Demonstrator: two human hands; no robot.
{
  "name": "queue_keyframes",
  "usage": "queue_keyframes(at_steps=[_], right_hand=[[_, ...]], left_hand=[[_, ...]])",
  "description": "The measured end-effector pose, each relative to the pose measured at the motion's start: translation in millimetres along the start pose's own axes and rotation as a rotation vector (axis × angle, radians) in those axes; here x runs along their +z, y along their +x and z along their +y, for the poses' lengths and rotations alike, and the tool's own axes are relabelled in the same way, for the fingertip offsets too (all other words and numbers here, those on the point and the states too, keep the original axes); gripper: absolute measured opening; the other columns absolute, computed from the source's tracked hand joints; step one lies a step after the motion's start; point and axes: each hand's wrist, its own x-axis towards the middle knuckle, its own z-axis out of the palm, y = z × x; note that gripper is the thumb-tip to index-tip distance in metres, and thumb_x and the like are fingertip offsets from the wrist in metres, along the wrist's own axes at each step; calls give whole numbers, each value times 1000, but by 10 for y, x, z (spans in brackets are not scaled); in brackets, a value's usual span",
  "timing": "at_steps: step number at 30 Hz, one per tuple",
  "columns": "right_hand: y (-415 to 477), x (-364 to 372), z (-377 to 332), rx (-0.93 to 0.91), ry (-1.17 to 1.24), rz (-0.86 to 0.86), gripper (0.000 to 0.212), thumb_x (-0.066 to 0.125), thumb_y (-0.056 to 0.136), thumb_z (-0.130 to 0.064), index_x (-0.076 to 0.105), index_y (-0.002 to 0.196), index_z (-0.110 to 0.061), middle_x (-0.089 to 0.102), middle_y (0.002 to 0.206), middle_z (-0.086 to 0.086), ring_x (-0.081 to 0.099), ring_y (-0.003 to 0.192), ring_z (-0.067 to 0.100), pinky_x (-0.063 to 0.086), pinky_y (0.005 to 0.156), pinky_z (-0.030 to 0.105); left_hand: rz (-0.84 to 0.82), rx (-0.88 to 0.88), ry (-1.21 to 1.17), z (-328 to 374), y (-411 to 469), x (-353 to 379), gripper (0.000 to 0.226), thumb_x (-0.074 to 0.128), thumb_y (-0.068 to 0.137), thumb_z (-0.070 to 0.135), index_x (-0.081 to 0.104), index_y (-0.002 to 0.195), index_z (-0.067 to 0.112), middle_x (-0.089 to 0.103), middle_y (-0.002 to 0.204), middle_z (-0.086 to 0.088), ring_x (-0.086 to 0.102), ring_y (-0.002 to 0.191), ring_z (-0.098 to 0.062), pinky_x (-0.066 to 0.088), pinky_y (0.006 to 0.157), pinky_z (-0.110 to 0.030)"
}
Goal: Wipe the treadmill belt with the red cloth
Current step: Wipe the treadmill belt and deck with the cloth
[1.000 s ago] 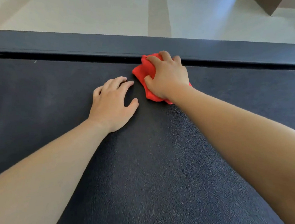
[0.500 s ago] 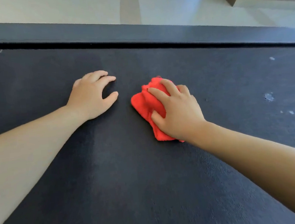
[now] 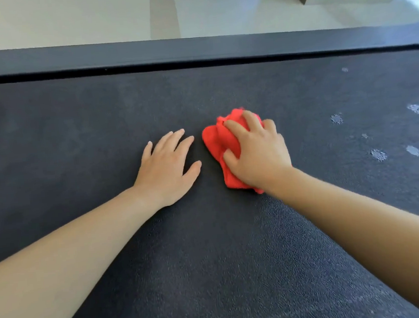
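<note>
Head view: right hand [image 3: 258, 154] grips crumpled red cloth [image 3: 214, 140]; belt [image 3: 213, 272] seems pebbled.

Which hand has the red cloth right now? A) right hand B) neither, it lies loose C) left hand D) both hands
A: the right hand grips the bunched red cloth on the treadmill belt; the left hand rests flat beside it, not touching it.

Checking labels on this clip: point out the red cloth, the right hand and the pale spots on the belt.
red cloth [image 3: 213, 139]: head view, bunched part left of the hand.
right hand [image 3: 257, 158]: head view, back of the hand.
pale spots [image 3: 378, 155]: head view, one blotch right of the cloth.
</note>
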Motion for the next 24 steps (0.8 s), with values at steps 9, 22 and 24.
queue_keyframes(at_steps=[9,22,24], right_hand=[[331,95,-43,-94,30,-19,56,52,81,-42,41,136,-39,33,148,-2,39,118,36,45,89,45],[1853,442,-170,-227,60,-53,56,49,83,-41,41,138,-34,31,150,1,38,119,37,42,85,44],[1996,461,-156,-263,64,-75,56,49,83,-42,40,139,-34,31,149,1,38,120,36,42,85,43]], left_hand=[[66,-113,2,-285,554,-95,55,39,94,44,32,143,21,23,154,3,14,143,-16,9,111,-59],[183,-250,-26,-352,784,-38,63,41,83,50,32,141,29,28,147,14,19,137,-8,8,113,-49],[176,-260,-35,-348,780,-44,65,42,83,49,29,143,27,27,148,15,17,137,-6,8,114,-48]])
